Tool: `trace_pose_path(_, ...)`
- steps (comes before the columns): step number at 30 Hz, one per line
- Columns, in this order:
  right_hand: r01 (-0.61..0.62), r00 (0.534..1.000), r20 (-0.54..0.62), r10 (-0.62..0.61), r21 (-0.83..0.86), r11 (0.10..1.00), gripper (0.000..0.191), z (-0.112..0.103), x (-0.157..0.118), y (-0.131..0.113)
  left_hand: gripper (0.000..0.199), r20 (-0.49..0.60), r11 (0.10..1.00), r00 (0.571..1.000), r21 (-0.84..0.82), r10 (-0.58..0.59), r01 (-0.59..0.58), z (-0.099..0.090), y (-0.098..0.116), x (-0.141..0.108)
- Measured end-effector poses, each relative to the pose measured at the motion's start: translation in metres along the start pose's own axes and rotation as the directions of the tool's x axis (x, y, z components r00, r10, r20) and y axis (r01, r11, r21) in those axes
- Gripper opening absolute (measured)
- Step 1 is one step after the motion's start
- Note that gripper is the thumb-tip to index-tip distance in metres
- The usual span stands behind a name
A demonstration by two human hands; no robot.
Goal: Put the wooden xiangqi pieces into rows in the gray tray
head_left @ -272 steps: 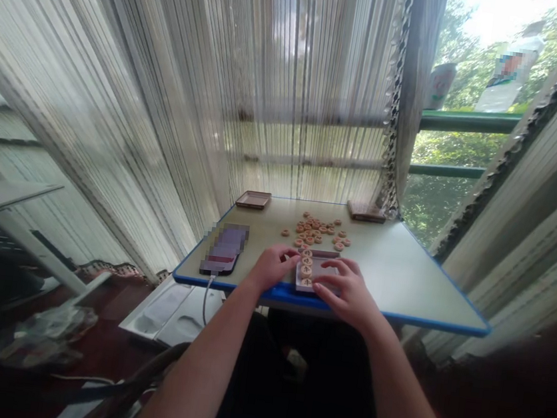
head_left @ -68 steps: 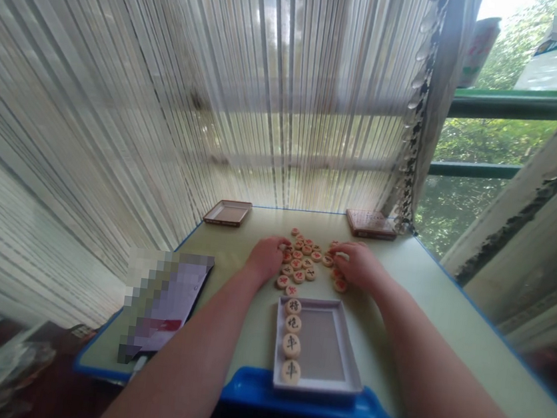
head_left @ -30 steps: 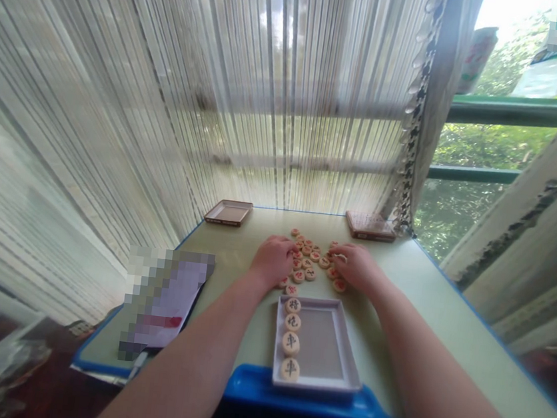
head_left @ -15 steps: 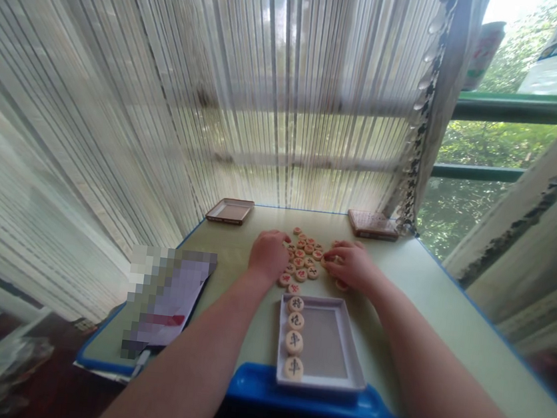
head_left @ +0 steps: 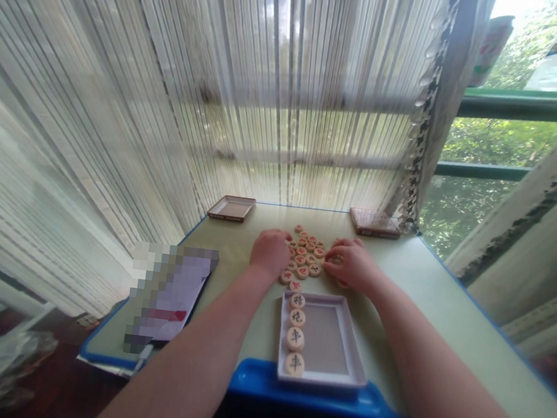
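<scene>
Here, my left hand [head_left: 272, 254] rests at the left edge of the scattered round pieces [head_left: 302, 272], its fingers curled inward; whether they pinch one I cannot tell. My right hand [head_left: 351, 264] arches over the right edge, fingers bent and slightly spread. Nearer me, the shallow box [head_left: 327, 339] holds four black-marked pieces [head_left: 295, 339] along its left side.

Bare left hand [head_left: 272, 252] and bare right hand [head_left: 351, 263] flank a cluster of round wooden chess pieces [head_left: 302, 272] on a pale green, blue-edged table [head_left: 428, 306]

Four black-lettered wooden discs [head_left: 295, 338] line the left side of a shallow white tray [head_left: 359, 362]
</scene>
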State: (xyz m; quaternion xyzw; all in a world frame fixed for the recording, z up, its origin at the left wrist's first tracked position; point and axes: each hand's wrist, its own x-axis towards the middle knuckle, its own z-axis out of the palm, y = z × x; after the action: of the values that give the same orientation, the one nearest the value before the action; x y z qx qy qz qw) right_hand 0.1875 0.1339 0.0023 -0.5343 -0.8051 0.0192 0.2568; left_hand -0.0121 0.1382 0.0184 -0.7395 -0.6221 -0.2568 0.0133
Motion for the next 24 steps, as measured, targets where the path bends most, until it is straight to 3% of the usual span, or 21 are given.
trace_pose_path(5,0.006,1.0,-0.018,-0.005,0.03,1.0,0.024,0.001,-0.002,-0.007,0.037,0.13,0.992,0.986,-0.043,-0.108,0.115,0.002,-0.007,0.004)
trace_pose_path(9,0.106,0.994,-0.003,-0.106,0.077,0.991,0.019,0.002,-0.002,-0.015,0.032,0.172,0.991,0.983,-0.109,-0.057,0.077,0.006,-0.013,0.009)
trace_pose_path(17,0.16,0.986,0.041,-0.163,0.066,0.985,0.014,-0.004,-0.006,-0.023,0.028,0.154,0.997,0.988,-0.075,0.007,0.005,0.009,-0.016,0.013)
trace_pose_path(24,0.172,0.981,0.081,-0.177,0.07,0.983,0.011,-0.007,-0.009,-0.027,0.027,0.162,0.999,0.987,-0.053,-0.004,0.013,0.008,-0.015,0.012)
